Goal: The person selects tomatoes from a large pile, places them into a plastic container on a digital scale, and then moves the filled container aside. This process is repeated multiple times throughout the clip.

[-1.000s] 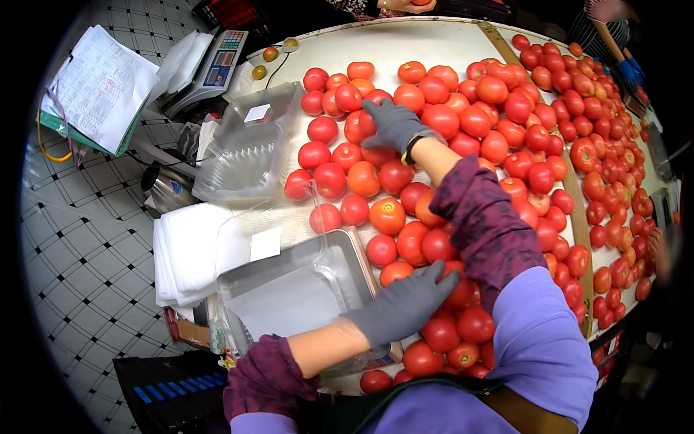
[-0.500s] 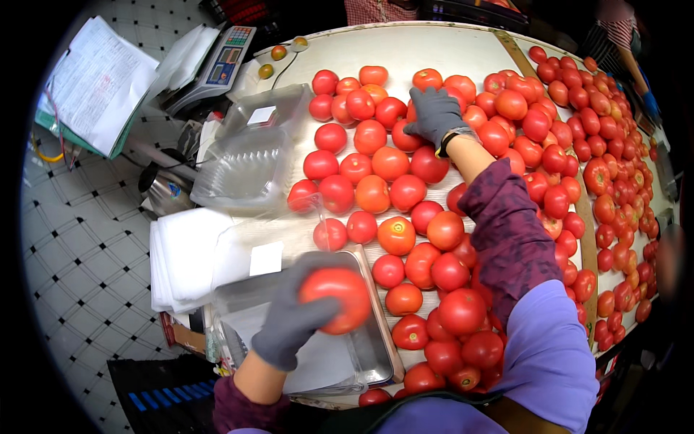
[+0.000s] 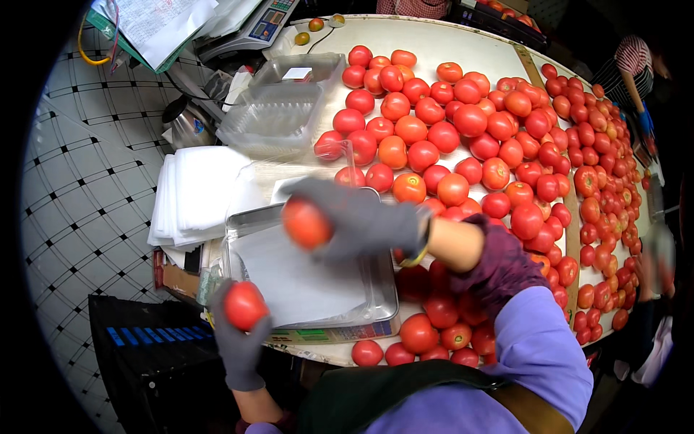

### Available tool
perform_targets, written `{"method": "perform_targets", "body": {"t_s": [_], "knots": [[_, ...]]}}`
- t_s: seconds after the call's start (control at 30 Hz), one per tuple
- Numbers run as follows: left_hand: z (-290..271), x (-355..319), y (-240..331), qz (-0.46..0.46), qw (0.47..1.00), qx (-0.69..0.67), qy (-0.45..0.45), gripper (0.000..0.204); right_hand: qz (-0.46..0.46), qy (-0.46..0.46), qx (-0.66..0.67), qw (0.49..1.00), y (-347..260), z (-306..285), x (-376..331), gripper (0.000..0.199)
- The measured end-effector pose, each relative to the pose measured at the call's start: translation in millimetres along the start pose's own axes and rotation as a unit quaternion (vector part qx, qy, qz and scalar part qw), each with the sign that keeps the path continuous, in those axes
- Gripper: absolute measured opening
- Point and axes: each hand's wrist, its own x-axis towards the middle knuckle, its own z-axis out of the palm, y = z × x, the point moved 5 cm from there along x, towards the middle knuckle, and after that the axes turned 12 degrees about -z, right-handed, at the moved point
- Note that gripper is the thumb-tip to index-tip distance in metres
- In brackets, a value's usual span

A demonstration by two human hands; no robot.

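My left hand, in a grey glove, is closed round a red tomato beside the near left corner of a metal tray. Over the far part of that tray, my gloved right hand, blurred by motion, grips another tomato. A clear plastic container sits in the tray, with a white sheet lying flat on its bottom. Many loose red tomatoes cover the table to the right of the tray.
Stacked clear plastic boxes and a pile of white pads lie left of the tomatoes. A scale and papers are at the far left. A black crate stands below. Another person is at the far right.
My right hand has come from the far tomatoes to above the tray, now with a tomato. My left hand has moved toward me and left, still holding its tomato. The view has shifted.
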Motion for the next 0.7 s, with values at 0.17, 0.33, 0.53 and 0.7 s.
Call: {"method": "perform_targets", "body": {"t_s": [0.17, 0.33, 0.53, 0.7], "knots": [[26, -13, 6, 0.094, 0.934, 0.343, 0.010, 0.071, -0.170, -0.159, -0.360, 0.903, -35, 101, 27, 0.038], [36, -7, -12, 0.034, 0.931, 0.361, -0.045, 0.066, -0.115, -0.224, -0.222, 0.942, -2, 115, 18, 0.034], [16, 19, 2, 0.044, 0.961, 0.266, -0.060, 0.055, 0.052, -0.024, -0.226, 0.972, 114, -32, 11, 0.027], [40, 75, 57, 0.179, 0.959, 0.195, -0.098, 0.046, 0.202, -0.139, -0.400, 0.883, 255, -102, 24, 0.040]]}}
